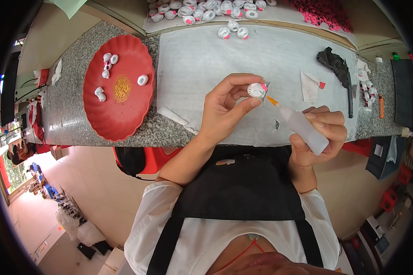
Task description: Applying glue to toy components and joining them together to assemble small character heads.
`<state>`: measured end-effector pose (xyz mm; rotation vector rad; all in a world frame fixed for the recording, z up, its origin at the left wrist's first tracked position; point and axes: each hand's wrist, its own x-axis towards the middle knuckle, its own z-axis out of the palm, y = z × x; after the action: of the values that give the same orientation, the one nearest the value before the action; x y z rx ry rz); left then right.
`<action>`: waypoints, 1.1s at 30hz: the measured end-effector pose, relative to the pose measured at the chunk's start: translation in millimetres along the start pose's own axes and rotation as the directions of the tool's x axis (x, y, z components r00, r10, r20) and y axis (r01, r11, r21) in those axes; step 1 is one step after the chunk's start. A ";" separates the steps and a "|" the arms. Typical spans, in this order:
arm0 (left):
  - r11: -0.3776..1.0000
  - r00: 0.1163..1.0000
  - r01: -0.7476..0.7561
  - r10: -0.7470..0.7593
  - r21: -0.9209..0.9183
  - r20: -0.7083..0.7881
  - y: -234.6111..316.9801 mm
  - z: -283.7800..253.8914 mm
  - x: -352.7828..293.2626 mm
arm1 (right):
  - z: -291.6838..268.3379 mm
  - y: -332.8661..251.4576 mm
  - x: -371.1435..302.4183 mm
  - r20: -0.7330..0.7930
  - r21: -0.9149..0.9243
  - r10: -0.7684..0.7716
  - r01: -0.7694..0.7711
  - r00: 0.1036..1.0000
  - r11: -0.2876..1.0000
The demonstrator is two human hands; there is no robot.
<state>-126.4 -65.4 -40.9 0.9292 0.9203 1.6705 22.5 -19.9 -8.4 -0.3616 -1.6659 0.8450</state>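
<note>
Fingers of the right hand wrap around a cloudy bottle well right of the red dish, its orange tip close to a small white-and-pink thing. I see the left hand, nearer the dish, pinching that thing. Farther back, right of the dish, three white pieces sit together.
</note>
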 end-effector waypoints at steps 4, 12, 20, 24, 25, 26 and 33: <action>0.990 0.997 -0.077 0.075 0.118 0.023 -2.6 0.0 -0.3 | 1.0 0.8 -0.4 0.027 -0.008 -0.006 0.006 1.000 1.000; 0.972 0.993 -0.113 0.114 0.205 0.006 -3.8 -0.2 0.0 | 0.7 0.3 -1.0 0.052 -0.006 0.012 -0.012 0.999 1.000; 0.986 0.993 -0.119 0.118 0.114 0.007 -3.8 1.4 10.5 | -12.2 8.0 9.8 -0.032 0.001 -0.012 0.012 0.999 1.000; 0.992 0.981 -0.124 0.124 0.010 -0.152 3.9 0.4 12.9 | -26.0 22.7 32.9 -0.110 0.013 0.257 -0.258 0.960 0.966; 0.992 0.968 -0.126 0.118 -0.021 -0.221 6.4 -0.7 11.8 | -25.8 29.7 42.2 -0.125 0.048 0.376 -0.373 0.918 0.927; 0.992 0.969 -0.105 0.086 -0.073 -0.231 9.7 -0.8 9.1 | -28.0 34.6 52.7 -0.075 0.030 0.458 -0.457 0.886 0.889; 0.995 0.978 -0.056 0.040 -0.076 -0.206 23.1 0.6 -0.8 | -57.1 132.6 108.9 0.056 -0.593 0.398 -0.290 0.916 0.751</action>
<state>-134.5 -71.6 -20.1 0.7397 0.9637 1.8566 19.5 160.7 -18.9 -1.0751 -2.0491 0.6270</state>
